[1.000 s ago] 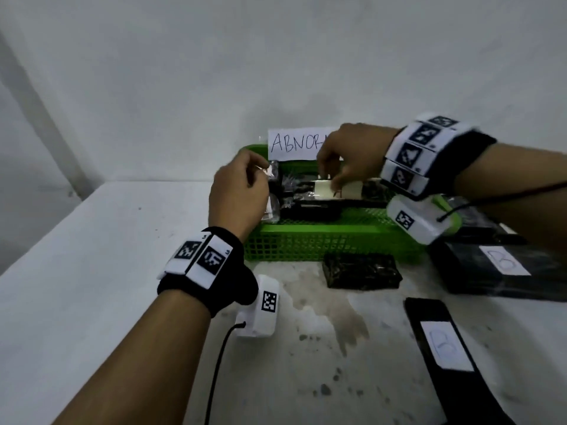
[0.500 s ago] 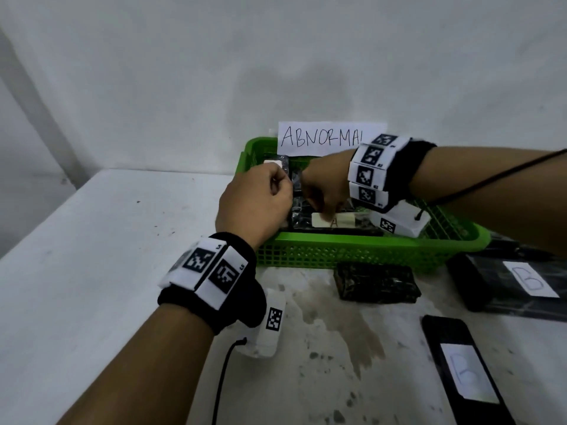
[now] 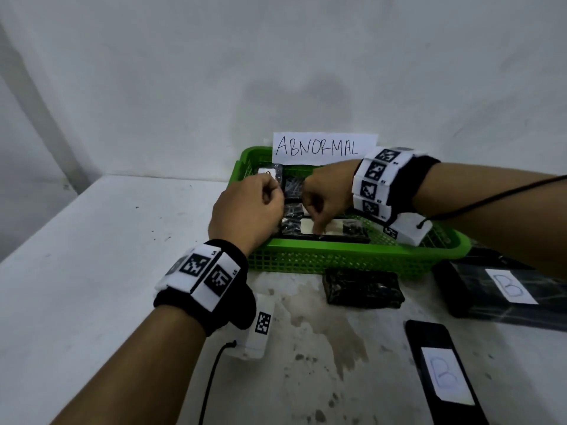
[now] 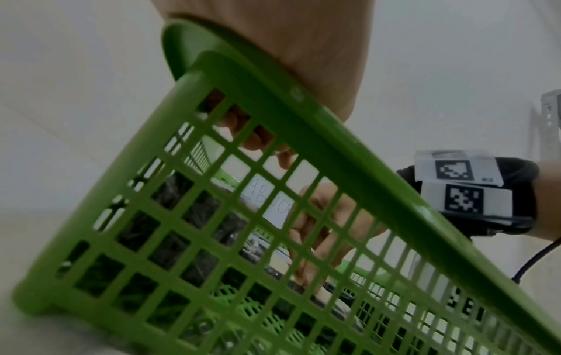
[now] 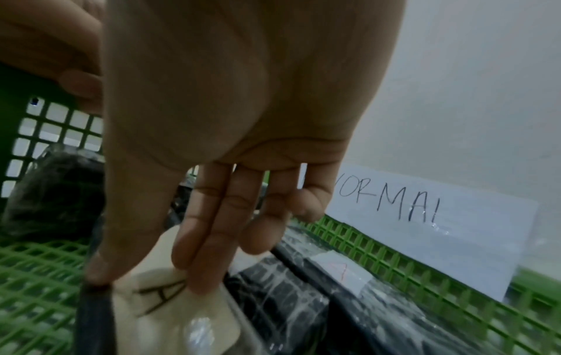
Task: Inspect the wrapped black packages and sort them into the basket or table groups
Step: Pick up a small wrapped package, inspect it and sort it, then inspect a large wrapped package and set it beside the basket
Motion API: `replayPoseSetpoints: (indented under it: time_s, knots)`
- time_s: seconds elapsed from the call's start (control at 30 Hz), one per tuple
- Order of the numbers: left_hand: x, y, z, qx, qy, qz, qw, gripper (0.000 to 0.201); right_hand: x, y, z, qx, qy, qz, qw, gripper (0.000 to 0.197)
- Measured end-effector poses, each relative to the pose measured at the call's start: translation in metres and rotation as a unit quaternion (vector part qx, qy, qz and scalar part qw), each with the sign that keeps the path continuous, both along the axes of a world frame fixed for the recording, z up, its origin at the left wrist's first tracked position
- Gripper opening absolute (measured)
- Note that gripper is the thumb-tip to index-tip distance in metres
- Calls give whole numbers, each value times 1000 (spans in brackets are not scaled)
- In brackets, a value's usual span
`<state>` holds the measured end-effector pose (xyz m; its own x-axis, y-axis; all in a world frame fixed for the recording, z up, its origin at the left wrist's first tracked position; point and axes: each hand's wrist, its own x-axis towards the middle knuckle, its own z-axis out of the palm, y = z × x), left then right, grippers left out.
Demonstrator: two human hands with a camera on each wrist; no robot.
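Since a second ago both hands have come down from above the green basket (image 3: 343, 256) into it, and the package with the "A" label (image 3: 325, 230) now lies on the basket floor along the near wall. Right hand (image 3: 325, 194): thumb and straight fingers (image 5: 206, 240) pinch that package at its label, fingertips resting on the paper. Left hand (image 3: 245, 210): fingers curled over the basket's left end; whether they hold anything cannot be told. Beyond both hands an "ABNORMAL" sign (image 3: 325, 148) stands at the far wall of the basket. Nearer than the right hand, on the bench (image 3: 92, 271), sit an unlabelled wrapped package (image 3: 362, 288) and two packages labelled "B" (image 3: 503, 289) (image 3: 441, 375).
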<state>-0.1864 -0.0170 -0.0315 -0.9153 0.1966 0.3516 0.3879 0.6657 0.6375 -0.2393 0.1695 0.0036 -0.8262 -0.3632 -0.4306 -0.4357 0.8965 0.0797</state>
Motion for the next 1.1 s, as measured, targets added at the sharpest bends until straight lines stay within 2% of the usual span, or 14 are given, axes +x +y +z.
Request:
replayPoseSetpoints:
  time_s: [0.07, 0.13, 0.23, 0.3, 0.4, 0.53, 0.6, 0.67, 0.77, 0.83, 0.9, 0.97, 1.1]
  knots:
    - [1, -1, 0, 34, 13, -1, 999, 16, 11, 4, 28, -28, 26, -4, 999, 24]
    - [1, -2, -1, 77, 32, 1, 997, 15, 33, 10, 70, -81, 100, -10, 992, 24]
    - [3, -3, 1, 111, 50, 4, 993, 14, 83, 25, 125, -166, 212, -50, 962, 21]
    - [9, -1, 5, 121, 61, 1, 991, 15, 122, 37, 139, -200, 231, -60, 950, 26]
    - [27, 3, 16, 126, 85, -19, 988, 16, 174, 39, 121, -224, 161, -68, 959, 37]
    - [73, 15, 36, 73, 101, -99, 987, 16, 235, 24, 67, -235, -42, -78, 968, 56]
    - [91, 20, 41, 45, 92, -130, 986, 15, 262, 12, 41, -205, -153, -79, 964, 66]
    - [111, 22, 40, 22, 69, -154, 985, 14, 288, 0, 19, -149, -198, -55, 967, 75]
    - [141, 21, 33, -39, 16, -194, 980, 14, 315, -15, -8, -73, -180, 3, 981, 95]
    - [161, 16, 29, -98, -37, -217, 970, 14, 329, -20, -19, -58, -151, 20, 987, 106]
    - [181, 8, 28, -168, -93, -231, 954, 22, 338, -22, -20, -82, -140, -14, 987, 112]
    - [200, -5, 30, -242, -133, -228, 934, 35, 344, -21, -20, -135, -129, -73, 980, 107]
    - [234, -33, 40, -355, -165, -187, 901, 59, 341, -20, -23, -172, -65, -140, 973, 101]
